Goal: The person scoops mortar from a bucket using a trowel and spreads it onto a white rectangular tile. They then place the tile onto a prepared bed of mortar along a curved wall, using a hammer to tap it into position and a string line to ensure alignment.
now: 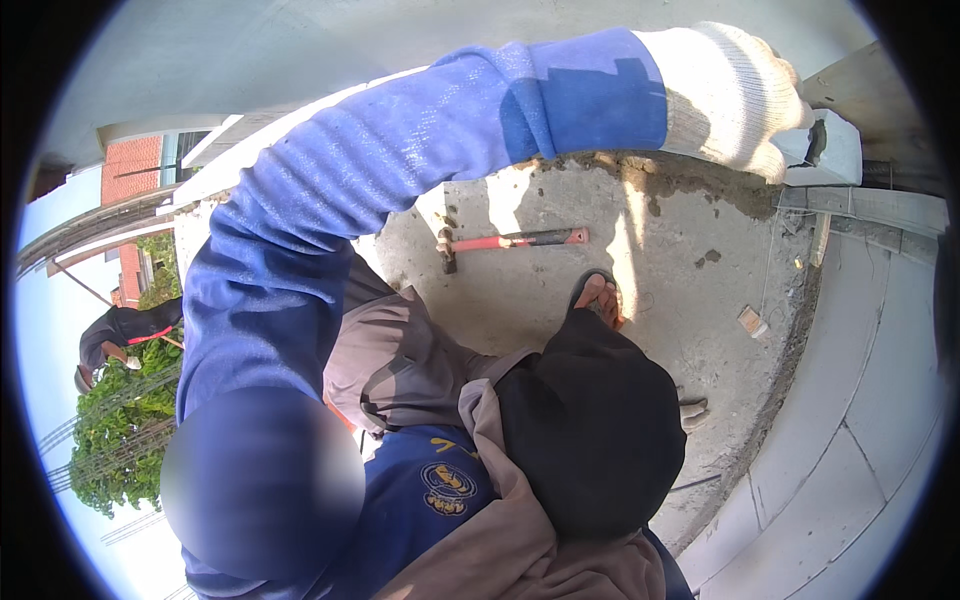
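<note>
The left hand (745, 100), in a white knitted glove, is sitting at the upper right, fingers bending down beside a white block (842, 150); whether they're gripping it I can't tell. The right hand isn't showing. That block is sitting just above a grey bar (860, 205), displaying a dark, ragged hollow near the fingers. It's looking stiff, probably fairly light for its bulk and likely brittle at the edges; dust could be making it slippery. The sound outer faces are offering the better hold, well clear of that hollow. Farther out, a blue sleeve (420, 130) is arching overhead, and a red-and-black-handled hammer (515, 240) is lying on the concrete floor (520, 285), near a sandalled foot (598, 300). A pale block wall (850, 400) is curving down the right, while another person (135, 330) is bending at far left.
</note>
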`<state>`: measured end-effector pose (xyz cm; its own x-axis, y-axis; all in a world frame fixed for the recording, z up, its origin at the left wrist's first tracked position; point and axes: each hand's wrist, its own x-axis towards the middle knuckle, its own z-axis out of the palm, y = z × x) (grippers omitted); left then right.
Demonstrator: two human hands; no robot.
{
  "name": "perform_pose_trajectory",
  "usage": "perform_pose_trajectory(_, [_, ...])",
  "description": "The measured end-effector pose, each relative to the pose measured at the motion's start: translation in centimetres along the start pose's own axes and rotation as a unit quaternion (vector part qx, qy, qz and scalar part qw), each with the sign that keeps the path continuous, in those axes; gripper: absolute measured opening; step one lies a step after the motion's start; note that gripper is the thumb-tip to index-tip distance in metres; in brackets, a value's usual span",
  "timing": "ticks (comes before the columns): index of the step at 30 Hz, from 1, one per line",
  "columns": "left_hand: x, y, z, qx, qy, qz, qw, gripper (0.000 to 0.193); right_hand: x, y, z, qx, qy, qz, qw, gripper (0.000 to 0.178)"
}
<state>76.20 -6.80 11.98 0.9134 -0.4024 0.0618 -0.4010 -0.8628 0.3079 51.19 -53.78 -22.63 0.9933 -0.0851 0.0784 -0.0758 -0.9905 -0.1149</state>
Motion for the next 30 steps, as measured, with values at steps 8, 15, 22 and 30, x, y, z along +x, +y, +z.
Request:
perform_pose_trajectory(8, [-26.1,-2.0,-4.2,-0.048,0.049,-0.357,0.932,0.063,5.5,-24.9,-3.4,0.288,-0.279,-0.507,0.763,0.063])
perform_pose_trajectory(15, [-25.5,3.5,-5.0,-0.099,0.073,-0.384,0.915,0.058,1.3,-36.1,-1.7,0.094,-0.207,-0.665,0.711,0.034])
perform_pose_trajectory(22, [-15.8,2.8,-1.8,0.032,0.185,-0.197,0.962,0.051,5.1,-25.3,-4.6,0.178,-0.596,-0.282,0.730,0.035])
perform_pose_trajectory(30, [0.1,2.8,2.2,0.044,0.154,-0.128,0.979,0.071,9.9,-11.1,-19.7,0.325,-0.268,-0.110,0.900,0.029])
